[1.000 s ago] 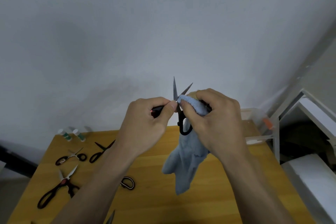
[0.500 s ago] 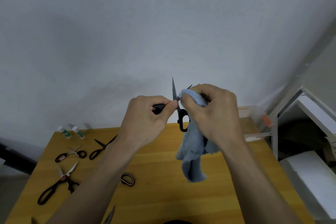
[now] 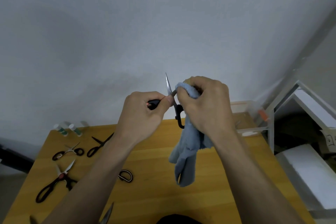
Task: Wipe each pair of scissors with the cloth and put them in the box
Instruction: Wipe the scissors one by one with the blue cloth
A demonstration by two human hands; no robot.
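- Blue terry cloth (image 3: 187, 151): bunched at its top over one blade of the black-handled scissors (image 3: 171, 99) in the centre of the frame; the rest hangs loose above the counter (image 3: 154, 196).
- Right hand (image 3: 207, 103): fingers curled, pinching the cloth round the right-leaning blade, of which only a short stretch near the pivot shows.
- Left hand (image 3: 143, 114): fingers curled round one black handle loop, thumb tip touching the blades near the pivot.
- The scissors are held open, well above the counter; the bare blade points up toward the wall, and the second handle loop hangs between the two hands.
- Clear plastic box (image 3: 243, 116): at the far right corner of the counter, right of centre in the frame, partly hidden by the right hand.
- Left part of the frame, lying on the wooden counter: slim black scissors (image 3: 99, 144) beside the left forearm, small scissors with black loops (image 3: 68, 152), kitchen shears (image 3: 56, 181) with open blades.
- A grey-rimmed handle loop (image 3: 126, 175) shows past the left forearm; a blade tip (image 3: 108, 212) shows at the lower edge.
- Two white tubes with green bands (image 3: 68, 129): at the far left corner of the counter.
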